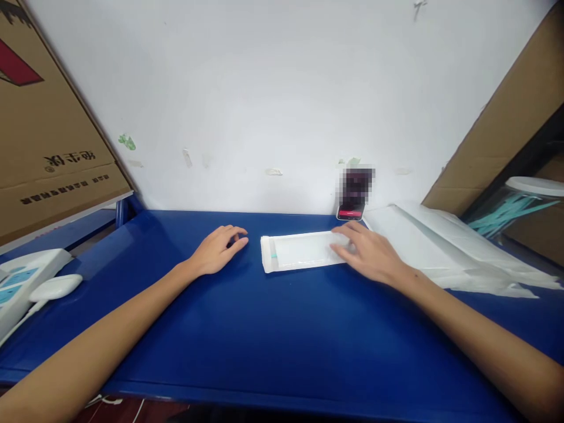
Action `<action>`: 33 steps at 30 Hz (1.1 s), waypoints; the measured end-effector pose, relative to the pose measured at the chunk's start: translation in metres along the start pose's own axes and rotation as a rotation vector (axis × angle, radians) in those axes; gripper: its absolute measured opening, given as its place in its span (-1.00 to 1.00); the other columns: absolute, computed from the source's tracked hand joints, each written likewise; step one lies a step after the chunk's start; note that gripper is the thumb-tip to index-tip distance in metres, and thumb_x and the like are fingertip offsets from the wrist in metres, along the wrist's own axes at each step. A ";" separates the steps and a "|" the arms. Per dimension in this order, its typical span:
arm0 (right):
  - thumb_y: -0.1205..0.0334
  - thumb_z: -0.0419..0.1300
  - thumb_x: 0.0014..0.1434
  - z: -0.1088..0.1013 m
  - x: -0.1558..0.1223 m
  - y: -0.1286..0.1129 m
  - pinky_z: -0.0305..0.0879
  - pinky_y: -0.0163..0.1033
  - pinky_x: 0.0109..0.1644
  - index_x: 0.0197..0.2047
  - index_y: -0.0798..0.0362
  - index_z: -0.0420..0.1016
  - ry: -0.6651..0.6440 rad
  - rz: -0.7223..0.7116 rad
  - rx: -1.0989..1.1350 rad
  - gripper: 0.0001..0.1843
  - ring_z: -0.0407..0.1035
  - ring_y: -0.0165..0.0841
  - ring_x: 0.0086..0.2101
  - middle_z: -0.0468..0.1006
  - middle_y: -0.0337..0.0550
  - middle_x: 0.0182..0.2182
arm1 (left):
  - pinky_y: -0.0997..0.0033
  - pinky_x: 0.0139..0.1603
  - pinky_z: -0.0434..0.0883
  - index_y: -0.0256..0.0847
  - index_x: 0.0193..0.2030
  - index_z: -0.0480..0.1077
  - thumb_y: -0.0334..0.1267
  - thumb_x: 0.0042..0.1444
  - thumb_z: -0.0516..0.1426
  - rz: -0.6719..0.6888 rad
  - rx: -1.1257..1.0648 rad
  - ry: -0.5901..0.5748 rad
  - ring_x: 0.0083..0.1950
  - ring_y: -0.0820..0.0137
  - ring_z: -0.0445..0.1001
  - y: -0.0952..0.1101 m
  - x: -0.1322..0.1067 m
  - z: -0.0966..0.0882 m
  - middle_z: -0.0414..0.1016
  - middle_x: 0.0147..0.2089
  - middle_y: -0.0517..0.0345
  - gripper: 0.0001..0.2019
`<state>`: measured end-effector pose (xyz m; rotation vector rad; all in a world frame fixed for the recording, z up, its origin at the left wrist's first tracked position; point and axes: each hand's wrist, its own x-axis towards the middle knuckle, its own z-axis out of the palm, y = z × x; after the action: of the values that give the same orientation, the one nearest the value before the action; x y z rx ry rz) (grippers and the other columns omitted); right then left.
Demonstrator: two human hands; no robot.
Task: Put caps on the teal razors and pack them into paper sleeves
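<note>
A long, flat white packet (pixel 304 251) with a clear front lies on the blue table (pixel 247 329). Through its left end shows a small bit of teal. My right hand (pixel 365 249) rests over the packet's right end, fingers apart; whether the fingertips press on it I cannot tell. To the left of the packet, a short gap away, my left hand (pixel 219 249) is at the table with its fingers loosely curved and apart, nothing in them.
White flat sheets or bags (pixel 423 241) lie stacked at the right. Behind them stands a clear jar (pixel 511 205) of teal strips. A phone (pixel 351 211) leans on the wall. A power strip (pixel 26 288) with a white plug sits left, below a cardboard box (pixel 53 129).
</note>
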<state>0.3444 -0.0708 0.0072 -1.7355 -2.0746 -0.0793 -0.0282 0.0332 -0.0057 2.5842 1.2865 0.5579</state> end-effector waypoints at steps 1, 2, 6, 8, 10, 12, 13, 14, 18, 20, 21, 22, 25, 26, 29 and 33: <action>-0.15 -0.07 0.36 -0.001 0.006 0.004 0.43 0.09 -0.09 0.23 0.01 0.42 -0.044 0.098 -0.079 -0.42 0.52 -0.02 -0.10 0.48 0.10 0.13 | 0.13 0.03 0.34 -0.10 0.23 0.37 0.18 0.39 -0.08 0.002 -0.006 -0.019 -0.01 0.16 0.41 0.008 -0.002 0.001 0.49 -0.03 0.05 -0.49; -0.21 -0.15 0.37 -0.002 0.012 0.008 0.41 0.13 -0.06 0.29 0.02 0.36 -0.094 0.192 -0.133 -0.34 0.50 0.05 -0.05 0.43 0.15 0.18 | 0.12 0.04 0.34 -0.09 0.30 0.31 0.20 0.38 -0.07 0.009 -0.003 -0.038 0.02 0.14 0.40 0.016 -0.004 0.003 0.48 0.00 0.02 -0.45; -0.31 -0.24 0.35 0.004 0.032 0.012 0.37 0.14 -0.05 0.13 0.13 0.44 -0.326 0.367 -0.146 -0.23 0.48 0.13 -0.03 0.55 0.25 0.00 | 0.02 0.09 0.33 -0.07 0.40 0.22 0.20 0.36 -0.03 0.091 0.063 -0.112 0.06 0.08 0.36 0.036 -0.006 0.011 0.42 0.10 -0.04 -0.39; -0.29 -0.19 0.35 0.012 0.035 0.009 0.36 0.07 -0.05 0.12 0.14 0.42 -0.339 0.370 -0.077 -0.28 0.49 0.08 -0.04 0.58 0.25 -0.03 | 0.01 0.12 0.31 -0.06 0.39 0.26 0.15 0.36 -0.01 0.127 0.059 -0.137 0.09 0.07 0.34 0.034 -0.005 0.012 0.39 0.14 -0.07 -0.43; -0.26 -0.14 0.35 0.018 0.033 0.005 0.35 0.03 -0.02 0.24 0.15 0.32 -0.272 0.381 -0.028 -0.28 0.48 0.07 0.00 0.55 0.28 0.06 | 0.04 0.16 0.31 -0.05 0.38 0.27 0.07 0.37 0.01 0.144 -0.003 -0.151 0.14 0.08 0.33 0.027 -0.004 0.011 0.38 0.18 -0.06 -0.48; -0.26 -0.15 0.35 0.020 0.029 0.003 0.32 0.05 0.02 0.34 0.17 0.22 -0.223 0.389 -0.045 -0.23 0.46 0.09 0.05 0.52 0.31 0.11 | 0.06 0.18 0.32 -0.04 0.37 0.28 0.02 0.37 0.02 0.135 -0.084 -0.150 0.18 0.10 0.32 0.019 -0.004 0.009 0.39 0.21 -0.05 -0.51; -0.26 -0.16 0.35 0.019 0.027 0.003 0.29 0.10 0.04 0.33 0.18 0.23 -0.223 0.389 -0.083 -0.23 0.46 0.11 0.04 0.54 0.31 0.07 | 0.06 0.19 0.33 -0.04 0.35 0.30 0.01 0.36 0.03 0.125 -0.112 -0.148 0.20 0.10 0.33 0.015 -0.004 0.009 0.40 0.21 -0.04 -0.52; -0.27 -0.18 0.35 0.018 0.025 0.004 0.25 0.16 0.07 0.27 0.19 0.30 -0.236 0.391 -0.136 -0.23 0.47 0.12 0.00 0.58 0.31 0.01 | 0.04 0.20 0.33 -0.04 0.32 0.33 0.00 0.35 0.05 0.115 -0.131 -0.144 0.21 0.10 0.33 0.013 -0.004 0.008 0.41 0.21 -0.03 -0.54; -0.31 -0.23 0.33 0.010 0.021 0.008 0.13 0.26 0.11 -0.27 0.14 0.52 -0.330 0.374 -0.293 -0.25 0.50 0.09 -0.18 0.61 0.22 -0.30 | -0.04 0.26 0.32 -0.03 0.23 0.43 -0.04 0.29 0.12 0.081 -0.220 -0.122 0.26 0.08 0.38 0.012 -0.002 0.011 0.45 0.25 0.01 -0.59; -0.26 -0.21 0.34 0.010 0.020 0.008 0.21 0.13 0.01 -0.40 0.09 0.46 -0.336 0.346 -0.236 -0.31 0.49 0.03 -0.21 0.60 0.20 -0.32 | -0.04 0.29 0.33 -0.02 0.20 0.45 -0.07 0.25 0.16 0.054 -0.308 -0.099 0.29 0.07 0.39 0.013 -0.001 0.012 0.44 0.29 0.05 -0.61; -0.23 -0.18 0.34 0.011 0.020 0.008 0.24 0.05 -0.07 -0.43 0.07 0.43 -0.319 0.336 -0.184 -0.36 0.49 -0.01 -0.24 0.59 0.18 -0.33 | -0.03 0.29 0.34 -0.02 0.19 0.46 -0.09 0.23 0.19 0.043 -0.361 -0.086 0.29 0.07 0.40 0.013 0.000 0.013 0.45 0.29 0.06 -0.60; -0.19 -0.14 0.33 0.012 0.020 0.006 0.24 -0.03 -0.16 -0.45 0.05 0.41 -0.290 0.329 -0.131 -0.42 0.47 -0.06 -0.28 0.59 0.14 -0.35 | -0.02 0.29 0.36 -0.03 0.20 0.46 -0.11 0.20 0.21 0.031 -0.422 -0.068 0.27 0.08 0.43 0.013 0.000 0.014 0.48 0.26 0.05 -0.58; -0.02 -0.03 0.28 0.015 0.018 0.001 0.14 -0.15 -0.31 -0.50 0.00 0.30 -0.176 0.280 0.003 -0.60 0.39 -0.21 -0.40 0.52 -0.05 -0.48 | 0.02 0.16 0.48 -0.09 0.24 0.42 -0.15 0.10 0.29 -0.038 -0.630 0.004 0.05 0.14 0.58 0.011 0.002 0.015 0.56 0.11 -0.01 -0.47; 0.04 0.00 0.25 0.016 0.018 0.000 0.11 -0.17 -0.33 -0.52 -0.01 0.27 -0.133 0.254 0.035 -0.65 0.35 -0.26 -0.44 0.48 -0.11 -0.53 | 0.05 0.10 0.52 -0.12 0.24 0.42 -0.16 0.06 0.32 -0.070 -0.695 0.045 -0.03 0.17 0.61 0.009 0.003 0.016 0.57 0.06 -0.02 -0.43; 0.14 0.04 0.17 0.017 0.018 -0.001 0.07 -0.19 -0.35 -0.57 -0.02 0.20 0.044 0.184 0.093 -0.71 0.24 -0.34 -0.50 0.38 -0.21 -0.60 | 0.14 0.03 0.53 -0.18 0.28 0.38 -0.18 -0.05 0.39 -0.142 -0.833 0.208 -0.12 0.23 0.62 0.007 0.005 0.015 0.59 -0.10 0.04 -0.29; 0.10 0.07 0.16 0.019 0.018 0.000 0.16 -0.20 -0.29 -0.46 0.02 0.41 0.281 0.128 0.150 -0.75 0.29 -0.32 -0.47 0.40 -0.20 -0.53 | 0.21 -0.05 0.52 -0.25 0.07 0.53 -0.15 -0.08 0.39 -0.143 -0.862 0.321 -0.15 0.22 0.59 0.008 0.007 0.013 0.59 -0.22 0.06 -0.47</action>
<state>0.3371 -0.0480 -0.0031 -1.6566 -1.7212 -0.1194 -0.0133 0.0337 -0.0130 1.7226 0.9778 1.2096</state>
